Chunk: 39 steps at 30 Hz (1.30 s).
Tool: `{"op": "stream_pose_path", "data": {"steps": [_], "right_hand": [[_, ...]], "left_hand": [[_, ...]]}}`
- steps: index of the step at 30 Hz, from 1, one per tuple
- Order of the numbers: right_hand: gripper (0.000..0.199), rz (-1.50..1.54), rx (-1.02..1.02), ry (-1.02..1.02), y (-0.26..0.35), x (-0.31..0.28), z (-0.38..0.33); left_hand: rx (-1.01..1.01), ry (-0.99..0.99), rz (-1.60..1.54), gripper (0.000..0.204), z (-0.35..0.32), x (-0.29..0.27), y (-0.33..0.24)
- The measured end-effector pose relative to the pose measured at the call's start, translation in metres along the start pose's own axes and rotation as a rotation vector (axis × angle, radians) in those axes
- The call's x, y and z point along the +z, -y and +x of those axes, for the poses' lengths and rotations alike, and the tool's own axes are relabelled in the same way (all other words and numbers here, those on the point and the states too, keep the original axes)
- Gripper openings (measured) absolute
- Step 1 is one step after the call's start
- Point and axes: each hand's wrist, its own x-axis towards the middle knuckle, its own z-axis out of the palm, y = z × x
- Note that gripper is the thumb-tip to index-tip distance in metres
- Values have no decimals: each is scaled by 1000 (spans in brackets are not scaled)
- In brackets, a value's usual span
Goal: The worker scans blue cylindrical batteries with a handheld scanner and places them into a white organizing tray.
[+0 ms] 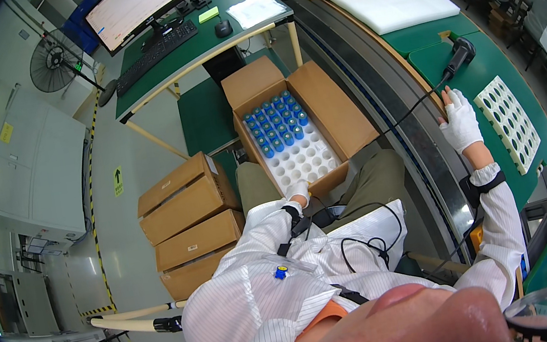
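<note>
My left hand (298, 191), in a white glove, is at the near edge of an open cardboard box (333, 180). Its fingers are too small and bunched to make out whether they grip the rim. Inside the box lies a white foam tray (299, 162) with round holes; blue-wrapped cylindrical cells (278, 122) stand upright in its far part, while the near holes hold none. My right hand (458, 122), gloved with bare fingertips, rests at the green bench's edge with its fingers apart and nothing held. A black handheld scanner (460, 58) and a second white holed tray (508, 125) lie close to it.
Two closed cardboard boxes (186, 202) sit left of my legs. Ahead, a green desk (227, 1) carries a monitor, keyboard (157, 55) and mouse. A conveyor track (372, 71) runs beside the green bench (523, 91). White foam sheets (394, 6) and a large carton lie farther up.
</note>
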Motion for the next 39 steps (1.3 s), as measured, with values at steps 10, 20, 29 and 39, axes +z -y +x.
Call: {"op": "stream_pose_path", "data": {"steps": [10,20,29,39], "right_hand": [[64,-7,-3,15,-1,0,0],[64,-2,10,28,-2,1,1],[64,-12,17,18,1,-2,1],[57,-27,-6,-27,-8,5,-1]], "left_hand": [[30,16,-50,33,-1,-8,-2],[10,-8,-127,53,-4,-7,-4],[12,13,-107,56,-4,-9,-5],[52,58,-44,47,5,-1,0]]}}
